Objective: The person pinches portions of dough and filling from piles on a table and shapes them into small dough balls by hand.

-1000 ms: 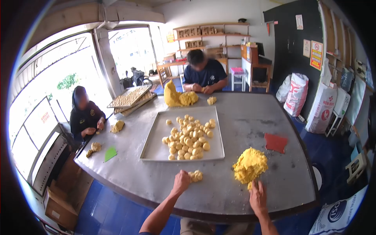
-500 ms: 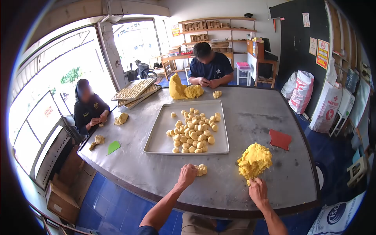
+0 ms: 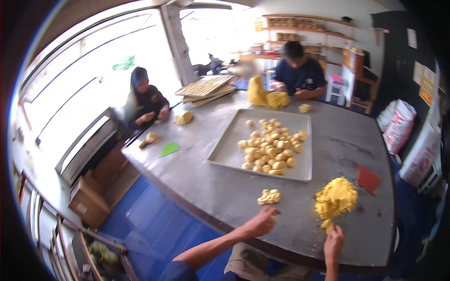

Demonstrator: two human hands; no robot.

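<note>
My left hand (image 3: 263, 222) is just below a small clump of pale dough (image 3: 269, 196), apart from it, its fingers curled around a small pale piece. At the near edge of a crumbly yellow mound (image 3: 336, 197), my right hand (image 3: 334, 238) pinches a bit of the yellow mixture. A shallow metal tray (image 3: 227, 135) holds several round dough balls (image 3: 274, 150) beyond my hands. To the right of the mound lies a red scraper (image 3: 368, 179).
Two co-workers handle small pieces, one person (image 3: 146, 100) at the left edge and one person (image 3: 299, 72) at the far side. Stacked trays (image 3: 205, 87), a large yellow lump (image 3: 257, 92) and a green scraper (image 3: 169, 149) are on the metal table (image 3: 197, 180).
The view has swung left, so the table appears shifted right. My left hand has drawn away from the pale dough clump toward me. My right hand remains at the mound's near edge.
</note>
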